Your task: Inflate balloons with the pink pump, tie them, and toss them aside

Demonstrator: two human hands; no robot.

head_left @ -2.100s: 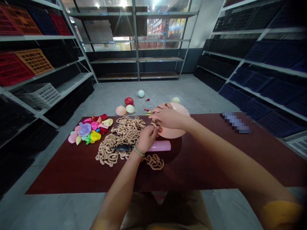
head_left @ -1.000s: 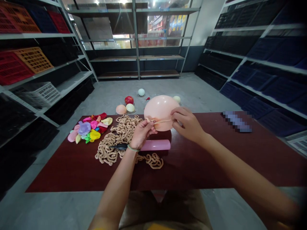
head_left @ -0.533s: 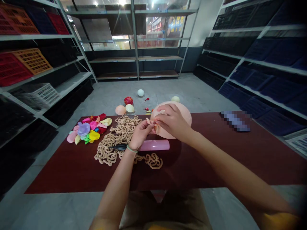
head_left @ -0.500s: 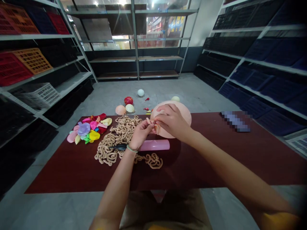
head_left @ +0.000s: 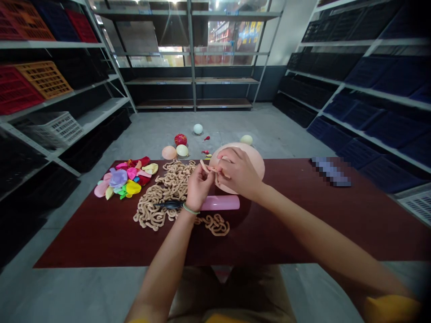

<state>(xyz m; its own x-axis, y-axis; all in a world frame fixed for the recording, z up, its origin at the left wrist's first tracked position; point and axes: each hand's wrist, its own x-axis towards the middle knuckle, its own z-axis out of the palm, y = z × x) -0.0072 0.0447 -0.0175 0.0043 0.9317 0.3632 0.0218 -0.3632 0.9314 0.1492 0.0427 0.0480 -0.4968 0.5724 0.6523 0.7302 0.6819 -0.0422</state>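
A large inflated peach balloon (head_left: 254, 161) rests over the table's far edge, partly behind my right hand (head_left: 237, 172). My right hand's thumb and fingers are closed on the balloon's neck. My left hand (head_left: 199, 186) pinches the stretched end of that neck, and a short pale piece sticks up past its thumb. The fingertips of both hands nearly meet, so the exact grip is partly hidden. Beneath my left wrist lies a pink balloon pump (head_left: 222, 202) with a black nozzle. It rests on a tangled beige cord (head_left: 151, 208).
Several limp coloured balloons (head_left: 119, 179) are heaped on the left of the dark red table (head_left: 101, 242). A pixelated flat item (head_left: 332, 171) lies at the right. On the floor beyond are small inflated balloons, including a red one (head_left: 180, 140). Shelves with crates (head_left: 43, 80) line the sides.
My left hand has turned more upright, and the balloon's neck end now shows above its thumb. The balloon and my right hand have shifted slightly left.
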